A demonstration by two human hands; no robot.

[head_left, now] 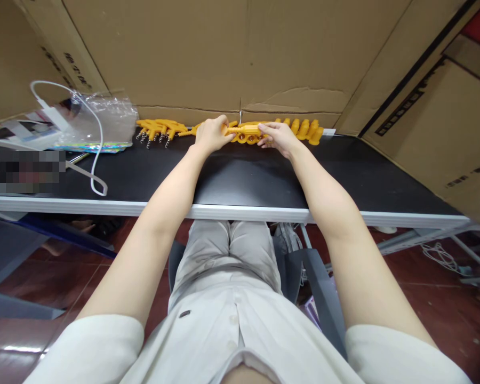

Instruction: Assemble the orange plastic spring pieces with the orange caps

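Between my two hands, a yellow plastic corkscrew piece [248,129] is held level above the back of the black table. Its left end is pinched in the fingers of my left hand [213,133]. The fingers of my right hand [279,137] are closed about its right end. To the left lie several yellow corkscrews [162,127] with bare metal spirals pointing toward me. Yellow hollow sleeves [304,129] stand in a row on the right, partly behind my right hand. More round yellow parts [242,138] sit just below the held piece.
A cardboard wall [240,53] rises along the table's back edge, with another cardboard panel [436,122] at the right. On the left are a clear plastic bag [112,120], a white cable [101,133] and a white adapter [57,118]. The table has a silver front edge [248,212].
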